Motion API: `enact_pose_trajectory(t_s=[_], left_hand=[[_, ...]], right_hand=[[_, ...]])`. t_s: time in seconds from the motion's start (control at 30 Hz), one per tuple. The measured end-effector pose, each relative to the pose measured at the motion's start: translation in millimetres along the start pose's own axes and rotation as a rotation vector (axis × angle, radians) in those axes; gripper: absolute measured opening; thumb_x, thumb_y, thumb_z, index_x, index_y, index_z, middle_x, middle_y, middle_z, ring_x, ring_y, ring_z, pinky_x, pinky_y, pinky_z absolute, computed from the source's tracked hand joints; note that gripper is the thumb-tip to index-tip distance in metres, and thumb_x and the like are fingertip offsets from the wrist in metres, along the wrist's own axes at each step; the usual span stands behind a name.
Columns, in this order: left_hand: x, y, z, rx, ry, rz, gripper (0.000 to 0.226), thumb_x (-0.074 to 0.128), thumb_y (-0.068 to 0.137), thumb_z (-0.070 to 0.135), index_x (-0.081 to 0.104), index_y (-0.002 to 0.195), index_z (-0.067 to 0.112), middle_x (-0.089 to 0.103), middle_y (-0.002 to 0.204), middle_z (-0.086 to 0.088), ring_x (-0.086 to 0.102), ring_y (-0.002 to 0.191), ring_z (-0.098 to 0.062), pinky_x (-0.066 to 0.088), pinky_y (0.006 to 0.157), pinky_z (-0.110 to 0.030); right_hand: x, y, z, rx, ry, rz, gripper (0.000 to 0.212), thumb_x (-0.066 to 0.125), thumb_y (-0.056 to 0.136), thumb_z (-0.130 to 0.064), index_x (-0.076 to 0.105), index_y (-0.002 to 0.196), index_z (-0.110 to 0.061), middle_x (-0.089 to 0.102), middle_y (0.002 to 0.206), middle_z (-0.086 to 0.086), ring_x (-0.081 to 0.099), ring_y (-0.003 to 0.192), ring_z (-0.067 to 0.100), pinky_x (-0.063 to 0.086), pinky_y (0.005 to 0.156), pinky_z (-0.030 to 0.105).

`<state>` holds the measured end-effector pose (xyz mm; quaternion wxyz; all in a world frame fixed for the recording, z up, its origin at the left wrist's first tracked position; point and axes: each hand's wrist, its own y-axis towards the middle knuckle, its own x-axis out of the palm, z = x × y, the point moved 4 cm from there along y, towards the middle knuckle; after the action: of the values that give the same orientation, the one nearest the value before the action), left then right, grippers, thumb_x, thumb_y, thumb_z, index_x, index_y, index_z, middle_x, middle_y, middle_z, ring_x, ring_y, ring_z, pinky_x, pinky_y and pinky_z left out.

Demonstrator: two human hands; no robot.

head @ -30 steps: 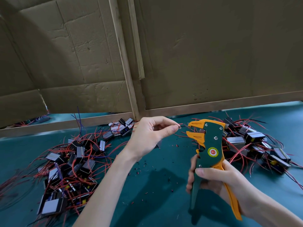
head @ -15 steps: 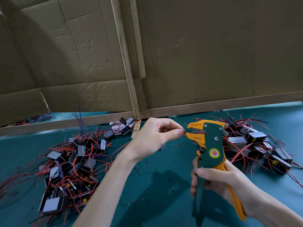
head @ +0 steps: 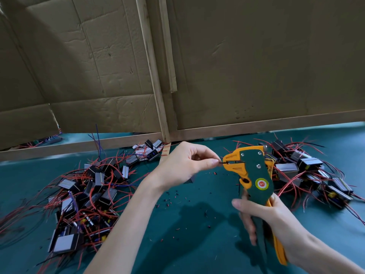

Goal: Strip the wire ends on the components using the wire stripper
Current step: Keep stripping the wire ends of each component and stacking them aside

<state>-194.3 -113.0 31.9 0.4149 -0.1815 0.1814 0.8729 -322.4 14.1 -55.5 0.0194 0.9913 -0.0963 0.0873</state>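
The green-and-orange wire stripper (head: 254, 175) is standing upright over the teal-green work mat (head: 197, 244), right of centre, with its orange jaws pointing left. The right hand (head: 270, 220) is gripping its two handles, thumb across the green one and fingers curled round from behind; the fingers are blurring. The handles are sitting closer together than a second ago, and the slit between the jaws is looking narrower.

The left hand (head: 183, 163) is pinching a thin dark wire end (head: 222, 162) between thumb and forefinger, the other fingers curling loosely above. A second ago the tip was hanging just short of the jaws; half a second ago it was reaching their mouth; now it is lying between them, with the fingertips almost touching the orange nose. Both hands are sitting a little nearer each other than before.

A heap of small grey-and-black box components with red leads (head: 85, 194) is lying on the mat at the left, and a second such heap (head: 308, 171) is lying behind the tool at the right; neither is shifting. Tiny red and black insulation scraps (head: 173, 196) are dotting the mat under the left wrist. A brown corrugated cardboard wall (head: 256, 66) is filling the upper view.
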Motion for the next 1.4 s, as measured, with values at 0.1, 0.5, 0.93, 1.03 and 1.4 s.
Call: enact_pose_trajectory(t_s=[0.1,0.5,0.93,1.03,1.4], left_hand=[[-2.7,1.6,-3.1,0.016,0.023,0.042,0.011,0.067,0.089,0.016,0.074,0.083,0.022,0.069,0.080,-0.006,0.053,0.073,-0.010,0.042,0.072,-0.022],[12.6,47.5,36.1,0.356,0.270,0.483,0.010,0.066,0.086,0.001,0.074,0.087,0.008,0.056,0.075,0.013,0.051,0.063,0.002,0.037,0.068,-0.010],[38.8,51.3,25.1,0.156,0.337,0.091,0.027,0.054,0.094,0.003,0.073,0.108,0.014,0.068,0.119,-0.004,0.062,0.102,-0.013,0.043,0.086,-0.006],[-24.3,34.1,-24.1,-0.207,0.707,0.357,0.032,0.048,0.094,0.009,0.068,0.116,0.021,0.067,0.118,-0.008,0.062,0.102,-0.027,0.048,0.087,-0.032],[-116.5,-17.0,-125.2,-0.986,1.457,0.295,0.037,0.056,0.089,0.026,0.055,0.125,0.019,0.049,0.133,-0.010,0.041,0.125,-0.029,0.027,0.101,-0.039]], right_hand=[[0.7,7.2,4.6,0.064,0.172,-0.150,0.048,0.097,0.046,-0.027,0.069,0.077,-0.004,0.061,0.071,0.027,0.063,0.062,0.039,0.056,0.064,0.048],[-3.9,17.5,21.6,0.243,0.308,-0.170,0.029,0.081,0.052,-0.010,0.073,0.080,-0.005,0.063,0.078,0.026,0.066,0.071,0.040,0.057,0.069,0.049],[-12.0,24.7,31.1,0.297,0.366,-0.095,0.031,0.081,0.045,-0.008,0.073,0.075,-0.003,0.064,0.077,0.027,0.067,0.069,0.040,0.058,0.066,0.050],[-13.3,25.0,32.2,0.281,0.357,-0.094,0.030,0.081,0.047,-0.009,0.074,0.076,-0.005,0.064,0.078,0.026,0.067,0.070,0.040,0.058,0.067,0.049],[-12.8,24.0,31.1,0.290,0.336,-0.085,0.027,0.079,0.052,-0.006,0.072,0.078,-0.003,0.064,0.081,0.027,0.066,0.073,0.042,0.057,0.069,0.050]])
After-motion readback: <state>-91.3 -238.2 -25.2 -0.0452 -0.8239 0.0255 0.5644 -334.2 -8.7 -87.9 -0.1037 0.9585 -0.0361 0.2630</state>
